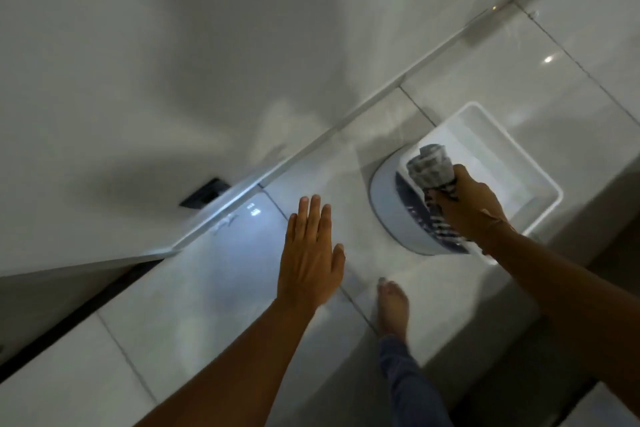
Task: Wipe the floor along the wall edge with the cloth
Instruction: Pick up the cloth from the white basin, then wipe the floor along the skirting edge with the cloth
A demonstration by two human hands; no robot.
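My right hand (469, 199) grips a bunched grey-and-white striped cloth (431, 168), held in the air over a white mop bucket (388, 218). A strip of the cloth hangs down below my fist. My left hand (310, 253) hovers open and flat, fingers together, above the glossy white floor tiles (214, 281). The wall edge, with its white skirting (311, 146), runs diagonally from lower left to upper right, left of both hands.
The bucket's rectangular white basin (512, 149) stands on the floor right of the wall. A dark socket plate (204, 196) sits low on the wall. My bare foot (393, 305) and a blue trouser leg stand on the tiles below the bucket.
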